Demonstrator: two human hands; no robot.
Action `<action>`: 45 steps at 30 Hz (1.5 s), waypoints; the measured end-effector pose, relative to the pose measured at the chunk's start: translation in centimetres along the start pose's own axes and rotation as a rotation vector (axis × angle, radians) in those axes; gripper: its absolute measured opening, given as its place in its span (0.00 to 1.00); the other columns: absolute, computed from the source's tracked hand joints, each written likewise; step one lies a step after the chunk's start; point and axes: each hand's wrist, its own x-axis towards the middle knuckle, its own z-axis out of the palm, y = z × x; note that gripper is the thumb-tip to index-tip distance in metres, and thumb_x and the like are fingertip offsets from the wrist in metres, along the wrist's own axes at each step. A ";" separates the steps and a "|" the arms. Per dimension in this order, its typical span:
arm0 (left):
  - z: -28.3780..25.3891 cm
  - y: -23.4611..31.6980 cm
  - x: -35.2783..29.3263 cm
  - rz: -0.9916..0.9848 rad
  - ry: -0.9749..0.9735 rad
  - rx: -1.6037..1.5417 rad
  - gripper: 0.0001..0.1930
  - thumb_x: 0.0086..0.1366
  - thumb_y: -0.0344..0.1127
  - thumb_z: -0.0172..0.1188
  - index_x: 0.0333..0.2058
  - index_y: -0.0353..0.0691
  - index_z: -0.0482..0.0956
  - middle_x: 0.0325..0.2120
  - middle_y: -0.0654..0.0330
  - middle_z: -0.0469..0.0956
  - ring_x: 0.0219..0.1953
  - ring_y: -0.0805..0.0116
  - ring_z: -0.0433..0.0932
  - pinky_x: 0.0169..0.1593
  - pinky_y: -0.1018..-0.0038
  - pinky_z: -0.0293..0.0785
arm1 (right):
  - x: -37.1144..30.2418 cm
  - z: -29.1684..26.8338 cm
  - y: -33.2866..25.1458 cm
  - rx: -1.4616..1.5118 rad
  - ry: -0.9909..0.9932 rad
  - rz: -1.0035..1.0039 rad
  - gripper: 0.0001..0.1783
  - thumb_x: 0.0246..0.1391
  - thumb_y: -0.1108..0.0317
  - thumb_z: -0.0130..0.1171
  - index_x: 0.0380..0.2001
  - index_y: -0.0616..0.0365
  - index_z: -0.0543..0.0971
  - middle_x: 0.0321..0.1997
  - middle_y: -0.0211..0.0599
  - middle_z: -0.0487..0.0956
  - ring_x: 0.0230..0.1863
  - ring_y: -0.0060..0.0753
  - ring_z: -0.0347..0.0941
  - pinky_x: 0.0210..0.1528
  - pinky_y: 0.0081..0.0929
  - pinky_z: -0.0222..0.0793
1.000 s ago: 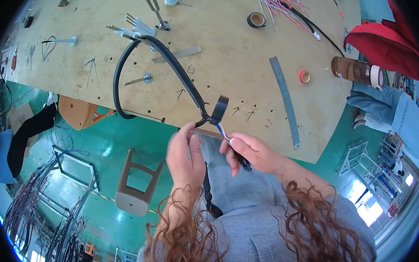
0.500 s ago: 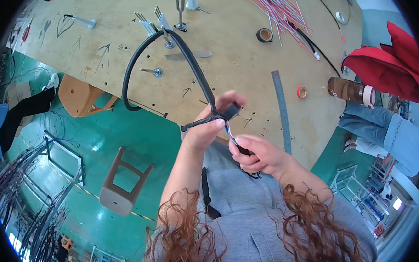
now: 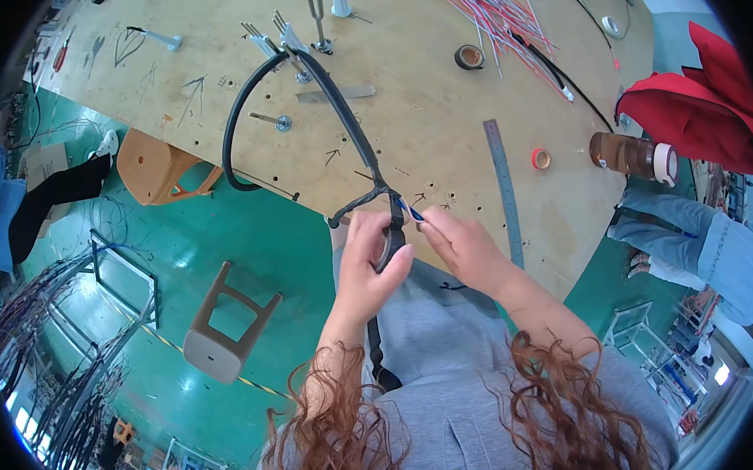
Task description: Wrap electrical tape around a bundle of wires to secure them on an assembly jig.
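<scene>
A thick black cable (image 3: 339, 104) loops from a forked post (image 3: 300, 67) on the board to a taped junction near the table's front edge. Beside that junction, my left hand (image 3: 366, 261) is closed on a roll of black tape (image 3: 389, 250), a strip of which runs up to the junction. My right hand (image 3: 466, 248) pinches a thin branch of blue and white wires (image 3: 411, 210) just right of the strip. Another short black branch (image 3: 351, 206) sticks out to the left. The fingers hide the wires' ends.
More metal-pronged posts (image 3: 319, 23) stand behind the loop. A steel ruler (image 3: 503, 193), a red tape roll (image 3: 541, 159), a black tape roll (image 3: 469, 56) and a brown bottle (image 3: 626, 152) lie to the right. Red and white wires (image 3: 492, 12) are bundled at the back. Stools (image 3: 219, 339) stand left.
My left hand has come off the junction and drawn the tape roll toward me, from the junction's right side to below it. My right hand has shifted up and slightly right, still pinching the wires.
</scene>
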 end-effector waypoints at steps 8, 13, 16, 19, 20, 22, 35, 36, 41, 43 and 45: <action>3.3 6.9 1.0 0.091 -0.027 0.771 0.25 0.43 0.54 0.65 0.27 0.37 0.70 0.29 0.56 0.66 0.29 0.60 0.70 0.31 0.68 0.67 | 0.0 3.5 1.4 -0.232 0.173 -0.327 0.13 0.54 0.59 0.51 0.38 0.55 0.68 0.28 0.44 0.74 0.33 0.44 0.74 0.31 0.35 0.68; 5.0 4.3 1.5 0.176 -0.115 0.839 0.19 0.52 0.47 0.61 0.24 0.33 0.70 0.30 0.54 0.67 0.27 0.59 0.69 0.31 0.69 0.67 | -0.1 3.0 1.2 0.112 0.051 -0.084 0.12 0.56 0.60 0.49 0.39 0.55 0.68 0.28 0.42 0.74 0.32 0.42 0.74 0.31 0.33 0.67; 2.9 0.8 -1.0 0.087 0.208 0.217 0.09 0.56 0.35 0.54 0.30 0.34 0.72 0.36 0.57 0.69 0.32 0.64 0.70 0.35 0.71 0.66 | -0.8 2.5 0.1 0.288 0.009 0.094 0.10 0.58 0.62 0.45 0.37 0.56 0.68 0.26 0.39 0.73 0.27 0.42 0.71 0.30 0.30 0.65; 2.2 -2.9 -0.6 -0.232 0.278 -0.421 0.17 0.55 0.34 0.54 0.43 0.33 0.69 0.42 0.57 0.69 0.41 0.65 0.69 0.44 0.71 0.64 | -0.7 2.5 -0.8 0.456 0.006 0.032 0.10 0.60 0.62 0.42 0.37 0.56 0.68 0.17 0.28 0.66 0.18 0.20 0.62 0.22 0.21 0.59; 2.1 -3.3 0.6 -0.319 0.284 -0.897 0.25 0.54 0.36 0.55 0.50 0.33 0.66 0.43 0.56 0.69 0.46 0.65 0.67 0.48 0.70 0.62 | -0.6 2.2 -0.9 0.460 0.007 0.032 0.10 0.60 0.62 0.42 0.37 0.56 0.68 0.17 0.28 0.66 0.18 0.20 0.62 0.22 0.21 0.59; 1.9 -3.5 3.4 -0.183 0.069 -1.002 0.31 0.53 0.39 0.57 0.54 0.33 0.60 0.47 0.54 0.67 0.51 0.64 0.64 0.53 0.69 0.57 | -0.6 1.7 -0.4 0.994 -0.223 0.266 0.12 0.62 0.60 0.39 0.35 0.57 0.68 0.15 0.21 0.58 0.13 0.12 0.50 0.16 0.14 0.46; 1.2 -7.1 6.8 -0.138 -0.650 -1.222 0.18 0.49 0.42 0.61 0.31 0.39 0.64 0.47 0.36 0.68 0.49 0.43 0.70 0.53 0.55 0.64 | -0.4 0.6 -1.6 1.183 -0.320 0.333 0.15 0.62 0.57 0.37 0.34 0.58 0.66 0.14 0.17 0.53 0.13 0.10 0.44 0.14 0.13 0.38; 0.8 -6.7 6.7 -0.139 -0.645 -1.161 0.17 0.49 0.41 0.61 0.30 0.40 0.64 0.46 0.38 0.69 0.49 0.44 0.70 0.53 0.56 0.64 | -0.4 0.6 -1.7 1.167 -0.322 0.339 0.15 0.62 0.57 0.37 0.34 0.58 0.66 0.14 0.17 0.53 0.13 0.10 0.44 0.14 0.13 0.38; -0.9 -4.8 6.4 -0.199 -0.560 -0.828 0.15 0.51 0.38 0.59 0.35 0.39 0.66 0.40 0.48 0.73 0.50 0.53 0.70 0.51 0.62 0.65 | -0.5 0.7 -1.8 1.017 -0.246 0.326 0.14 0.62 0.59 0.37 0.34 0.58 0.66 0.15 0.18 0.54 0.13 0.10 0.45 0.15 0.13 0.40; -0.6 -4.5 6.9 -0.215 -0.476 -0.812 0.15 0.52 0.37 0.59 0.36 0.37 0.68 0.39 0.53 0.73 0.50 0.58 0.70 0.50 0.65 0.65 | -0.4 0.7 -1.7 0.974 -0.245 0.325 0.14 0.62 0.59 0.37 0.35 0.58 0.66 0.15 0.18 0.54 0.14 0.10 0.45 0.15 0.12 0.40; -0.8 -4.1 7.8 0.045 -0.573 -0.592 0.15 0.53 0.36 0.57 0.39 0.36 0.72 0.40 0.58 0.71 0.48 0.64 0.69 0.46 0.71 0.67 | -0.3 0.4 -2.4 1.005 -0.257 0.360 0.14 0.62 0.59 0.37 0.35 0.58 0.66 0.15 0.18 0.54 0.14 0.10 0.45 0.15 0.12 0.40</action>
